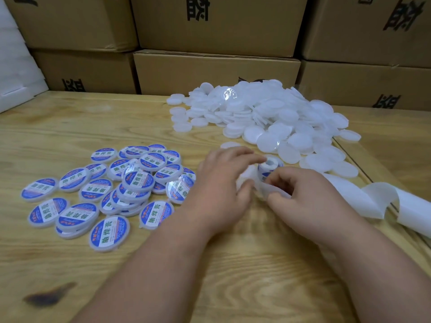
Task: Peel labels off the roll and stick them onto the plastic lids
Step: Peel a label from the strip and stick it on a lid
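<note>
steadying the label roll (270,169) near the table's (70,127) middle, the left hand (224,180) curled round it while the right hand (300,194) pinched its edge, probably lifting a label. blank lids (268,117) sat heaped just beyond, labelled lids (109,190) aside to the left.

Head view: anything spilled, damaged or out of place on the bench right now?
Two things. A dark, burn-like stain marks the wooden table at the near left. The spent backing strip trails loose and curled from the label roll toward the right edge. The labelled lids and the blank lids lie in loose heaps, nothing broken.
</note>
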### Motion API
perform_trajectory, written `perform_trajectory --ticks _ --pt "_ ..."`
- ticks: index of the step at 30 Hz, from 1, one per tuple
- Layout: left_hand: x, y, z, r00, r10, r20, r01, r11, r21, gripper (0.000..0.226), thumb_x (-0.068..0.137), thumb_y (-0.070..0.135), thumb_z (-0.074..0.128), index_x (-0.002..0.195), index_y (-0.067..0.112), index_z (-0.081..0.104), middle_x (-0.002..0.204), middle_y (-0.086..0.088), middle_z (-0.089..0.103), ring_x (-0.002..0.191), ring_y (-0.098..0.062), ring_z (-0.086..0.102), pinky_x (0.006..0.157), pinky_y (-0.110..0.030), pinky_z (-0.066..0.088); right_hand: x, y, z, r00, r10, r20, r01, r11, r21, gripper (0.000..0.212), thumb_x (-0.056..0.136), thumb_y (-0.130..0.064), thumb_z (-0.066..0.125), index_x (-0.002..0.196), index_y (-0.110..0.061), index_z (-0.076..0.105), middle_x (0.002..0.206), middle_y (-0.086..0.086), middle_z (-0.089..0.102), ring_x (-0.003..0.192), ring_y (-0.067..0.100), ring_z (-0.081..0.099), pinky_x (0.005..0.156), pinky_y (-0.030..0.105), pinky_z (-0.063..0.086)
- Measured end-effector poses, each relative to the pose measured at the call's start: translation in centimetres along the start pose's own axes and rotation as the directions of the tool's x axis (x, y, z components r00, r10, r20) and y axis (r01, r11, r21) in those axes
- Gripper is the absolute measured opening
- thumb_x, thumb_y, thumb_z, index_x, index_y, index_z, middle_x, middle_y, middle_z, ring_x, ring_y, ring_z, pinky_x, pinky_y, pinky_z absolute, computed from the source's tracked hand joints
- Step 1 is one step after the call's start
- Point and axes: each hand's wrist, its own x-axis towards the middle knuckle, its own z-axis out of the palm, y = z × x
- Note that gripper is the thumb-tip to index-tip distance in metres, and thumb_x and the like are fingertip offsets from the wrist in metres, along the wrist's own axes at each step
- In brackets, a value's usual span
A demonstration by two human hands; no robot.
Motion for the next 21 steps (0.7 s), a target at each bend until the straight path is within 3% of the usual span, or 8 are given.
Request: perform_trajectory --ticks 4,5,8,12,14,17,19,21 --pt "0.1 0.5 1.4 0.994 0.0 0.106 -0.01 0.996 0.088 0.056 0.091 0.015 0.059 0.135 0.049 0.055 0.155 0.018 0.034 0.139 -0.011 0.022 0.114 -0.034 0.015 0.0 -0.2 -0.6 0.998 0.053 0.028 -0.051 0.997 -0.052 0.016 0.079 -0.02 0.061 0.064 -0.026 0.063 0.057 -0.007 0.059 0.046 0.005 0.046 0.045 0.018 0.037" --pt "0.2 0.4 1.5 0.993 -0.005 0.119 -0.008 0.994 0.108 0.053 0.092 0.016 0.058 0.134 0.049 0.055 0.154 0.018 0.034 0.139 -0.012 0.022 0.112 -0.034 0.015 0.0 -0.3 -0.8 0.996 0.079 0.036 -0.076 0.995 -0.061 0.014 0.077 -0.023 0.059 0.063 -0.026 0.062 0.055 -0.007 0.058 0.046 0.006 0.046 0.048 0.024 0.04" --pt "0.5 0.3 1.8 0.994 -0.026 0.108 0.013 0.993 0.115 0.045 0.093 0.023 0.061 0.13 0.048 0.059 0.144 0.02 0.045 0.135 -0.013 0.028 0.106 -0.03 0.016 -0.2 -0.5 -1.2 0.991 0.134 0.028 -0.13 0.985 -0.116 0.025 0.065 -0.046 0.048 0.067 -0.025 0.062 0.06 -0.007 0.062 0.052 0.011 0.052 0.055 0.035 0.047" --pt "0.6 0.0 2.1 0.999 -0.016 0.05 0.01 0.993 0.114 0.023 0.094 0.04 0.065 0.117 0.042 0.069 0.126 0.022 0.051 0.128 -0.012 0.033 0.101 -0.028 0.016 -0.3 -0.7 -1.3 0.988 0.138 -0.067 -0.144 0.986 -0.087 0.053 0.068 -0.079 0.044 0.075 -0.034 0.069 0.065 -0.019 0.065 0.059 0.003 0.058 0.057 0.033 0.045" --pt "0.5 0.1 2.3 1.0 0.02 0.017 -0.022 0.995 0.099 0.017 0.092 0.042 0.069 0.107 0.037 0.073 0.117 0.021 0.048 0.123 -0.013 0.034 0.099 -0.028 0.015 -0.3 -0.7 -1.3 0.985 0.125 -0.115 -0.132 0.99 -0.057 0.056 0.069 -0.086 0.042 0.076 -0.039 0.071 0.066 -0.022 0.066 0.064 -0.001 0.06 0.056 0.031 0.043" --pt "0.4 0.4 2.5 0.998 0.057 0.002 -0.057 0.996 0.061 0.015 0.089 0.043 0.073 0.102 0.035 0.076 0.111 0.018 0.047 0.116 -0.014 0.037 0.1 -0.031 0.019 -0.2 -0.7 -1.4 0.989 0.103 -0.108 -0.1 0.995 0.029 0.045 0.071 -0.082 0.055 0.078 -0.042 0.073 0.071 -0.021 0.071 0.066 -0.003 0.064 0.06 0.031 0.05" --pt "0.4 0.5 2.5 0.998 0.057 0.006 -0.058 0.998 0.036 0.011 0.088 0.04 0.075 0.098 0.037 0.076 0.109 0.016 0.048 0.115 -0.014 0.037 0.102 -0.033 0.02 -0.2 -0.5 -1.7 0.995 0.085 -0.046 -0.08 0.99 0.113 0.031 0.07 -0.071 0.072 0.082 -0.042 0.073 0.074 -0.018 0.074 0.061 -0.002 0.064 0.06 0.027 0.048" --pt "0.4 0.4 2.4 0.999 0.042 0.002 -0.042 0.999 0.004 0.006 0.086 0.04 0.075 0.092 0.039 0.074 0.111 0.016 0.048 0.115 -0.011 0.035 0.099 -0.029 0.017 -0.1 -0.3 -2.1 0.998 0.054 0.04 -0.059 0.985 0.159 0.031 0.064 -0.058 0.085 0.089 -0.045 0.072 0.078 -0.016 0.074 0.057 -0.002 0.06 0.056 0.021 0.045"
